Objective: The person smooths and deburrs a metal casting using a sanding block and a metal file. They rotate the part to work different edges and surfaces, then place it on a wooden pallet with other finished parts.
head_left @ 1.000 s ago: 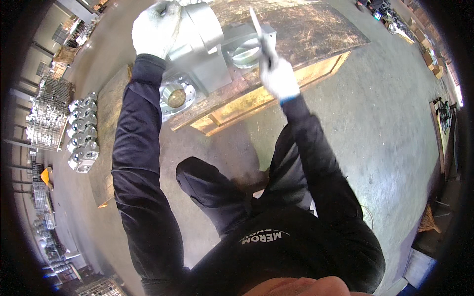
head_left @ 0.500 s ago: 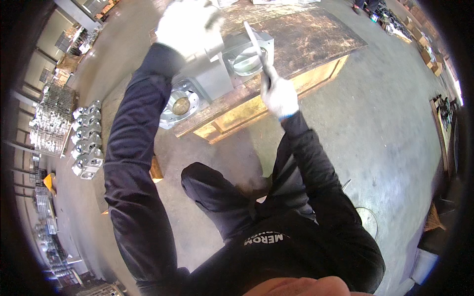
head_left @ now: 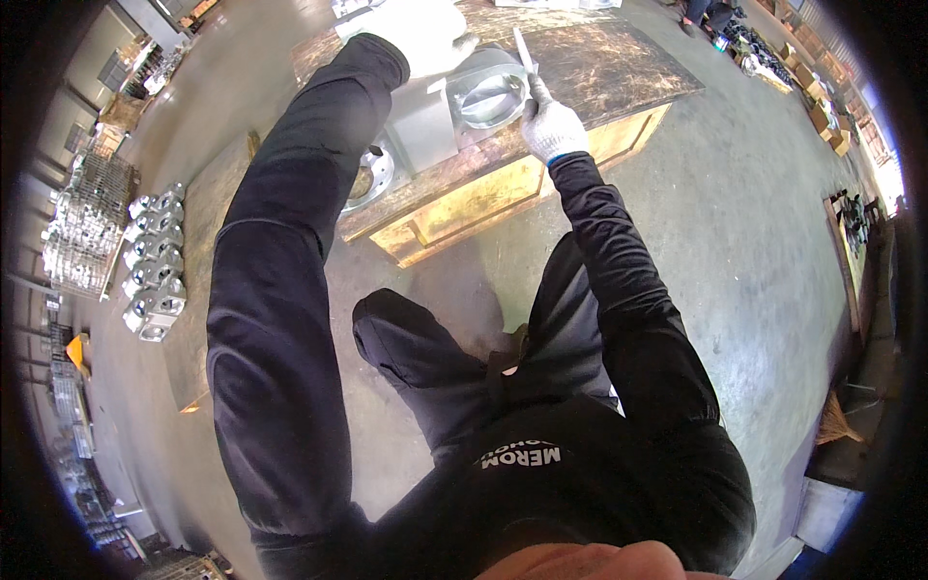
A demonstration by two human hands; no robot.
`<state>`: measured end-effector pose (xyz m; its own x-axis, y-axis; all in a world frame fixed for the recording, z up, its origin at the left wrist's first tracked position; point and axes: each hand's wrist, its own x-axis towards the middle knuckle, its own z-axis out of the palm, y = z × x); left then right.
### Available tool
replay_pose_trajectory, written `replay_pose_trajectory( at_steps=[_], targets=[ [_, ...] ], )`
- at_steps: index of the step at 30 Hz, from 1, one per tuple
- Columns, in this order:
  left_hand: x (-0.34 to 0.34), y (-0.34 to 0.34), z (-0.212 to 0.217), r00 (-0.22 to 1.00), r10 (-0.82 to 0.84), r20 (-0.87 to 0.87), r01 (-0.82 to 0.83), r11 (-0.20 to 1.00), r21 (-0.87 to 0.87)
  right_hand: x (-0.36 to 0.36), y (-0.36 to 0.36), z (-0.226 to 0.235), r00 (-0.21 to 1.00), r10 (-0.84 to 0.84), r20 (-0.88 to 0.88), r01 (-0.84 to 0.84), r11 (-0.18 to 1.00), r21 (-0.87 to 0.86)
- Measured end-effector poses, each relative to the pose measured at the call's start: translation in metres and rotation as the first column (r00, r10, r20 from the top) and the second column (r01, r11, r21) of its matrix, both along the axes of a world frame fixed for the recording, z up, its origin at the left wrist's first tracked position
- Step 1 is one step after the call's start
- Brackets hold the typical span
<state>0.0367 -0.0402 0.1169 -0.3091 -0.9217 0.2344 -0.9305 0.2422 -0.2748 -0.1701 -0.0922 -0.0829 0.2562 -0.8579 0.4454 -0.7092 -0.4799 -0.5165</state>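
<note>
My right hand (head_left: 555, 131), in a white knit glove, is closed on a slim, pale, flat bar-like tool (head_left: 523, 50) that points away from me. The tool stands at the right rim of a silver metal housing (head_left: 490, 100) with a round opening and a bar across it. My left hand (head_left: 418, 41), also gloved, reaches over the far side of that housing; glare washes out most of its fingers. Left of the housing is a plain grey metal block (head_left: 421, 124). A second round-holed metal part (head_left: 379, 179) is partly covered by my left sleeve.
The parts sit on a worn wooden workbench (head_left: 609, 68). Another wooden surface (head_left: 198, 319) lies to my left, beside stacked silver castings (head_left: 155, 261). Cardboard boxes (head_left: 822, 116) and a rack of dark parts (head_left: 855, 227) stand right. A person (head_left: 698, 14) is at the far right.
My left hand and forearm have moved right, covering more of the second part. My right hand has shifted slightly up and right with the tool, now nearer the housing's right rim.
</note>
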Motion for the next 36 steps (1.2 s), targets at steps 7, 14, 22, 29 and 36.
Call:
replay_pose_trajectory(
  at_steps=[7,14,22,29,36],
  targets=[
    [0.018,0.003,-0.015,0.897,-0.365,0.249,0.429,0.853,-0.297,-0.034,0.031,-0.008,0.999,-0.034,-0.024,0.037,0.989,0.142],
    [0.028,0.004,-0.023,0.968,-0.207,0.138,0.219,0.973,-0.078,-0.038,0.032,-0.002,0.998,0.034,0.055,-0.026,0.991,-0.129],
    [0.033,0.007,-0.011,0.970,0.094,0.224,-0.030,0.961,-0.273,-0.058,0.010,0.001,0.998,0.052,-0.016,-0.054,0.995,-0.085],
    [0.092,-0.006,-0.011,0.742,-0.003,-0.671,-0.237,0.934,-0.266,-0.078,-0.006,0.004,0.986,0.165,-0.002,-0.165,0.985,0.050],
    [0.102,-0.008,-0.031,0.434,0.013,-0.901,-0.282,0.952,-0.122,-0.103,-0.039,0.011,0.950,0.297,0.101,-0.314,0.894,0.319]
  ],
)
